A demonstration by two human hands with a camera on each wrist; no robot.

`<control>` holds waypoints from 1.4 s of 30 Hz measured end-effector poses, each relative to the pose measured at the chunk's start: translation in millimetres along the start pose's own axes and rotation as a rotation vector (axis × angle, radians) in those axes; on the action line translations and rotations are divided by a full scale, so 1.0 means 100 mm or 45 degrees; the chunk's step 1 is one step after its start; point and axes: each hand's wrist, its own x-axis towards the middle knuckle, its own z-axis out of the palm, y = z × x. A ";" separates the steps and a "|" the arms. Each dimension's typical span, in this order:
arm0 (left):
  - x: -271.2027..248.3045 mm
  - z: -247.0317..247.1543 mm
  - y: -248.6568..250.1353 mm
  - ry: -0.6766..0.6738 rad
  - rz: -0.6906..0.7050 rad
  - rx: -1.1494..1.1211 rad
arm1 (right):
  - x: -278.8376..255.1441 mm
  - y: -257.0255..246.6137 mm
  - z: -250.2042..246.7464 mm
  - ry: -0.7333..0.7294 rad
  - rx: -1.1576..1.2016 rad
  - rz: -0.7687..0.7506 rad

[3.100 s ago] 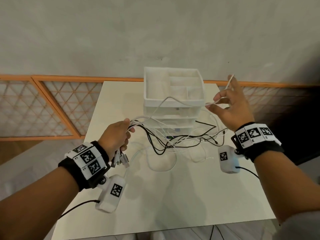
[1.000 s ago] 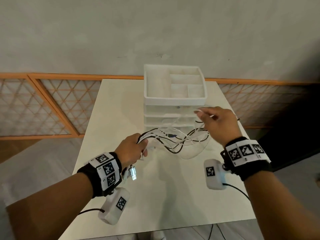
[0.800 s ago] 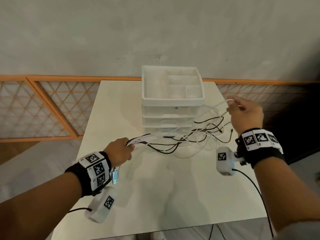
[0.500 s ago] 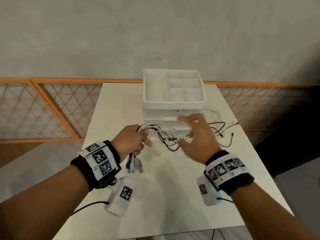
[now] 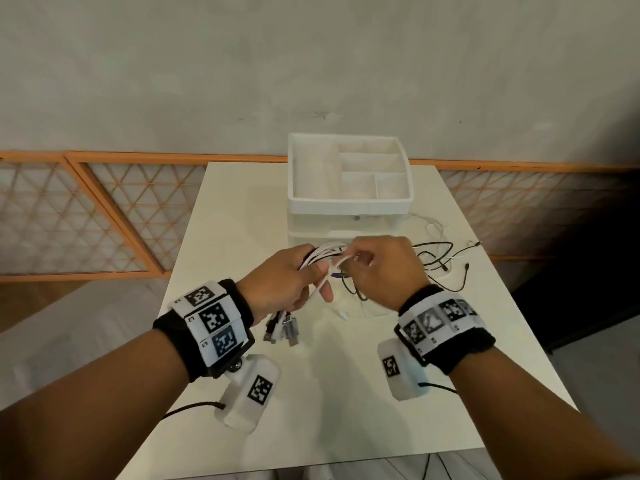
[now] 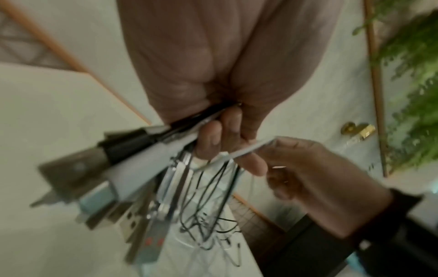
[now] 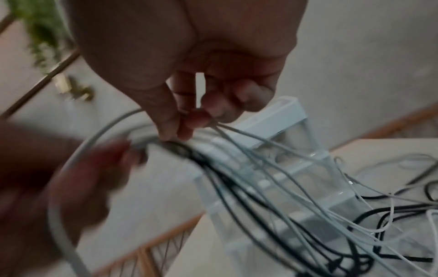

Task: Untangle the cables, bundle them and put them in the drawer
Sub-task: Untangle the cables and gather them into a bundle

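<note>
A bunch of white and black cables (image 5: 323, 259) is gripped in my left hand (image 5: 304, 278) above the table's middle. Their USB plugs (image 5: 284, 330) hang below that fist and show large in the left wrist view as plugs (image 6: 106, 168). My right hand (image 5: 360, 261) is close beside the left and pinches one white cable (image 5: 341, 260) between thumb and fingertips (image 7: 184, 121). From there the cables (image 7: 260, 178) fan out to loose ends (image 5: 440, 258) lying on the table right of the white drawer unit (image 5: 349, 202). Its drawers look shut.
The drawer unit carries an open compartment tray (image 5: 298, 188) on top and stands at the back of the white table (image 5: 346, 393). An orange lattice railing (image 5: 104, 216) runs behind the table along a grey wall. A dark gap lies beyond the table's right edge.
My right hand let go of the stretched cable ends, which now lie on the table at the right, and came back to pinch a white cable beside my left hand. The left hand kept its grip.
</note>
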 end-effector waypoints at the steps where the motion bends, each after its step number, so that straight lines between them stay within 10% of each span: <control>1: 0.00 -0.03 -0.05 -0.007 -0.026 0.065 | 0.04 0.04 -0.10 0.075 0.076 0.080; 10: -0.07 -0.28 -0.63 0.237 -0.239 0.235 | 0.39 0.50 -0.83 0.559 0.459 0.497; 19: -0.06 -0.25 -0.50 0.292 -0.288 -0.025 | 0.47 0.45 -1.03 0.658 0.389 0.040; 24: -0.09 -0.28 -0.38 0.326 -0.259 -0.010 | 0.17 0.76 -0.63 0.425 0.177 0.086; 28: -0.09 -0.34 -0.35 0.390 -0.235 0.140 | -0.25 1.25 -0.09 -0.416 -0.294 0.642; 30: -0.08 -0.35 -0.33 0.406 -0.204 0.326 | -0.33 1.22 -0.01 -0.430 -0.277 0.711; 35: -0.09 -0.20 -0.09 0.182 -0.103 0.285 | -0.32 0.47 -0.07 -0.198 0.190 0.179; 42: -0.18 -0.05 0.14 -0.223 -0.057 0.291 | -0.24 -0.03 0.24 -0.185 -0.139 -0.120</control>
